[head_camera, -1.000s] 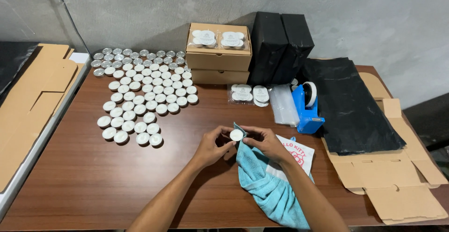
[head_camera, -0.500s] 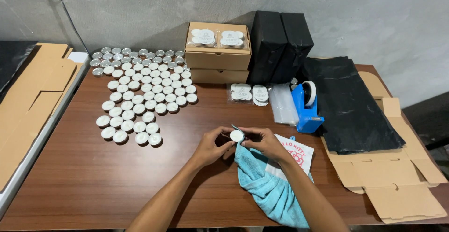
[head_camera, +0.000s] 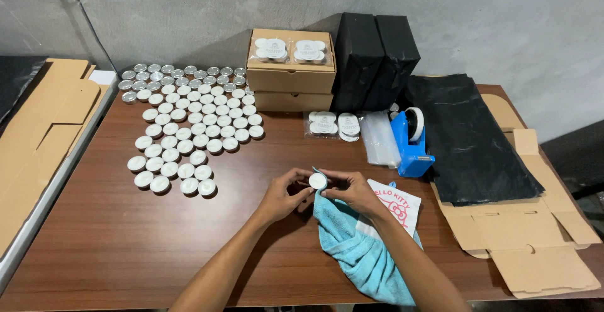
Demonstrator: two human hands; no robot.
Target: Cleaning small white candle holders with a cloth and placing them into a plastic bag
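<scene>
A single white tealight (head_camera: 318, 180) is gripped between the fingertips of the left hand (head_camera: 281, 193) and the right hand (head_camera: 352, 191), raised just above the bench (head_camera: 94, 249) so that its face is turned up toward the camera. A blue cloth (head_camera: 352, 249) is draped under the right hand and wrist, its upper edge kept touching the tealight, apparently for wiping. Just right of the tealight, a white printed bag (head_camera: 396, 205) is partly covered by the cloth. Farther right, a blue tape dispenser (head_camera: 412, 141) and a stack of clear sleeves (head_camera: 380, 137) are stood within reach. Left of and beyond the tealight, loose tealights (head_camera: 189, 129) are laid out in close rows. Beyond it, packed tealights (head_camera: 332, 124) are set before two stacked cardboard boxes (head_camera: 290, 76), with black boxes (head_camera: 374, 60) beside them against the wall.
</scene>
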